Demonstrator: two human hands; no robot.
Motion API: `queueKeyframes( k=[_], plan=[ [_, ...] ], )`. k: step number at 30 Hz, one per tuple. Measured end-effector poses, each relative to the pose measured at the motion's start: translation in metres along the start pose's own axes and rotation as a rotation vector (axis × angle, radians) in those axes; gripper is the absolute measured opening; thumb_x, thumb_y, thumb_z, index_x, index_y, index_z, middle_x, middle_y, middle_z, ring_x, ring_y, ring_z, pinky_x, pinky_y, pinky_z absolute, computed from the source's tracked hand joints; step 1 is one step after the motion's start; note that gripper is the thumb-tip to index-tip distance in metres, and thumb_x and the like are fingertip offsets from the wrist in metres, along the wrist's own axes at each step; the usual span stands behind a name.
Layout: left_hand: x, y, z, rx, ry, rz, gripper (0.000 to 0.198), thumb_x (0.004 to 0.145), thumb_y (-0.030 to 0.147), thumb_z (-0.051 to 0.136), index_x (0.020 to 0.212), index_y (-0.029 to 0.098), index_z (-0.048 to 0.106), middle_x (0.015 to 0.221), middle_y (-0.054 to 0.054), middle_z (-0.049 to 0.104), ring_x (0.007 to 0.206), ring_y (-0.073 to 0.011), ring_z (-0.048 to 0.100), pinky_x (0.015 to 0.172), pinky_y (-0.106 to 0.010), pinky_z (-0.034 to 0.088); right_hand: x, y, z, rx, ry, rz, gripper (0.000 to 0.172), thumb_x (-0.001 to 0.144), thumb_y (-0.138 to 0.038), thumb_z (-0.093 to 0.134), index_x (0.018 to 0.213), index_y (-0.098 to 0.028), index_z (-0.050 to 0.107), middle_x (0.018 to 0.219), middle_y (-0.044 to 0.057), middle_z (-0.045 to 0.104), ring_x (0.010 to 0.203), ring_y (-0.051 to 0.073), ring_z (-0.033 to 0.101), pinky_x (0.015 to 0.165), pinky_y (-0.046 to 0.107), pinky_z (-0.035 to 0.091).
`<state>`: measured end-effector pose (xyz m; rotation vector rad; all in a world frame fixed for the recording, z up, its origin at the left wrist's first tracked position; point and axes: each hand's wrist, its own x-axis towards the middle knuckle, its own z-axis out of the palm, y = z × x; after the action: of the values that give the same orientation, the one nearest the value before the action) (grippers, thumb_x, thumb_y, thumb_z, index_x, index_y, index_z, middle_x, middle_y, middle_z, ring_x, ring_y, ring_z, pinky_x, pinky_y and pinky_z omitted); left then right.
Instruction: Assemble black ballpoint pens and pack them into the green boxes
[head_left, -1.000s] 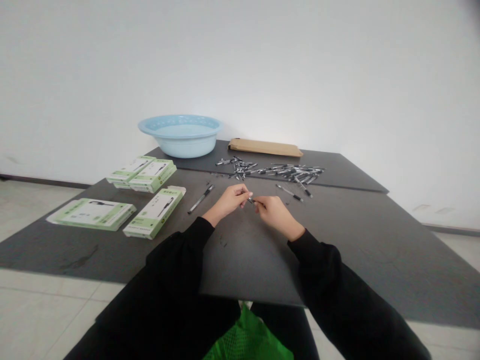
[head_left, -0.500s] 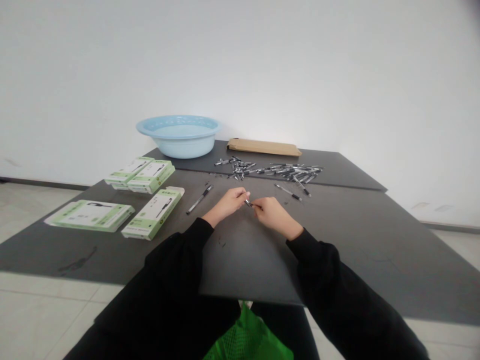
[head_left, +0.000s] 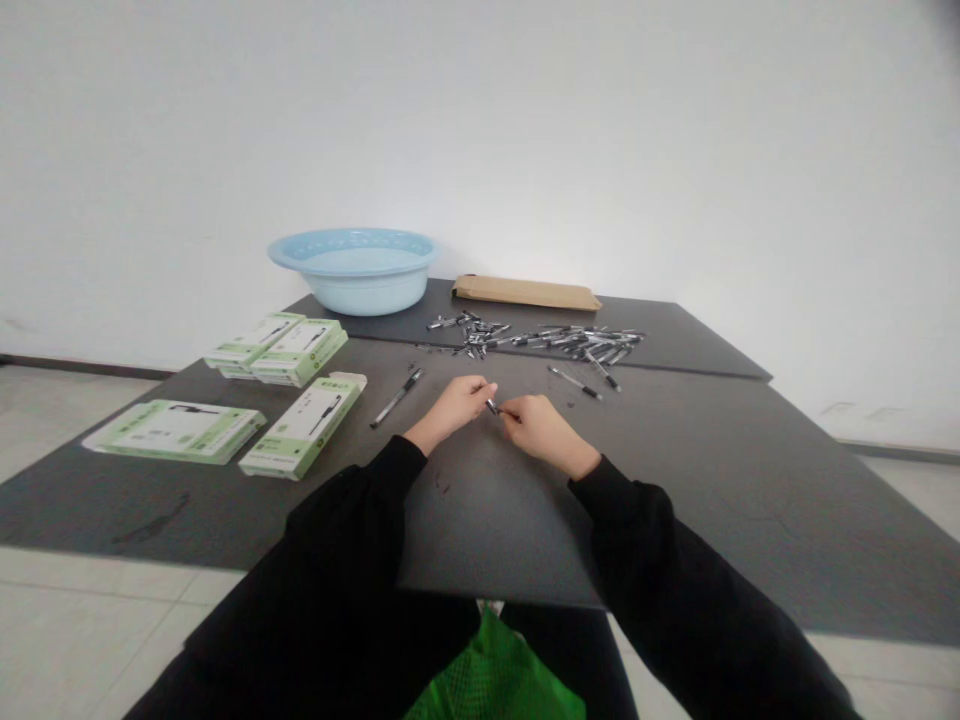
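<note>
My left hand (head_left: 459,404) is closed around a pen (head_left: 492,406), and only a short dark and silvery end of it shows. At that end, the fingers of my right hand (head_left: 544,430) are pinched together; what exactly lies under those fingertips is hidden. A clear pen with a black grip (head_left: 397,398) lies on the table left of my left hand. Another pen (head_left: 574,382) rests beyond my right hand. Farther back is a heap of pens (head_left: 585,342), with small dark pen parts (head_left: 476,338) beside it.
Green and white pen boxes (head_left: 304,425) lie on the left of the dark table (head_left: 720,480), some stacked. A light blue basin (head_left: 367,290) stands at the back left. A flat brown cardboard package (head_left: 525,292) lies near the wall.
The hands stay close together at almost the same spot, with the pen end still between them. The view has shifted very slightly.
</note>
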<state>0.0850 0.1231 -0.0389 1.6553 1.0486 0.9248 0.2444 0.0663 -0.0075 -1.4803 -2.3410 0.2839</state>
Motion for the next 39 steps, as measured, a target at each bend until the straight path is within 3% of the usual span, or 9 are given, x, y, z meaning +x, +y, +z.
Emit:
queueKeyframes(
  k=[14, 20, 27, 34, 39],
  plan=[
    [0.004, -0.002, -0.003, 0.125, 0.015, 0.001, 0.032, 0.084, 0.038, 0.052, 0.058, 0.018, 0.049, 0.042, 0.006, 0.042, 0.039, -0.0083, 0.038, 0.045, -0.021, 0.027, 0.000, 0.004, 0.003, 0.001, 0.035, -0.016, 0.026, 0.083, -0.013, 0.047, 0.063, -0.015, 0.063, 0.062, 0.007, 0.067, 0.054, 0.013, 0.050, 0.056, 0.026, 0.026],
    [0.004, 0.000, -0.005, 0.021, 0.030, -0.074, 0.028, 0.088, 0.031, 0.049, 0.064, 0.018, 0.050, 0.043, 0.007, 0.041, 0.038, -0.0076, 0.037, 0.043, -0.020, 0.029, -0.001, 0.000, 0.003, 0.014, -0.003, -0.029, 0.026, 0.083, -0.011, 0.047, 0.063, -0.015, 0.063, 0.065, 0.007, 0.068, 0.056, 0.013, 0.053, 0.059, 0.025, 0.028],
    [0.004, 0.000, -0.014, -0.135, 0.067, -0.035, 0.028, 0.088, 0.030, 0.052, 0.064, 0.017, 0.046, 0.050, 0.007, 0.042, 0.040, -0.0054, 0.037, 0.043, -0.018, 0.029, -0.001, -0.002, -0.001, 0.036, 0.021, 0.007, 0.025, 0.084, -0.010, 0.046, 0.068, -0.016, 0.064, 0.067, 0.007, 0.068, 0.060, 0.014, 0.056, 0.059, 0.024, 0.029],
    [0.000, 0.006, -0.009, -0.388, -0.071, -0.064, 0.027, 0.087, 0.031, 0.057, 0.067, 0.017, 0.046, 0.050, 0.007, 0.039, 0.040, -0.0044, 0.034, 0.043, -0.018, 0.026, -0.002, -0.005, -0.007, 0.095, 0.125, 0.009, 0.024, 0.087, -0.013, 0.046, 0.069, -0.017, 0.063, 0.067, 0.005, 0.068, 0.061, 0.014, 0.058, 0.061, 0.023, 0.031],
    [-0.002, 0.010, -0.007, -0.448, -0.075, -0.102, 0.025, 0.088, 0.029, 0.056, 0.068, 0.017, 0.047, 0.050, 0.007, 0.038, 0.041, -0.0041, 0.034, 0.043, -0.018, 0.024, -0.004, -0.010, -0.008, 0.069, 0.117, 0.004, 0.025, 0.086, -0.014, 0.047, 0.064, -0.017, 0.060, 0.062, 0.005, 0.066, 0.057, 0.014, 0.055, 0.058, 0.024, 0.029]
  ],
)
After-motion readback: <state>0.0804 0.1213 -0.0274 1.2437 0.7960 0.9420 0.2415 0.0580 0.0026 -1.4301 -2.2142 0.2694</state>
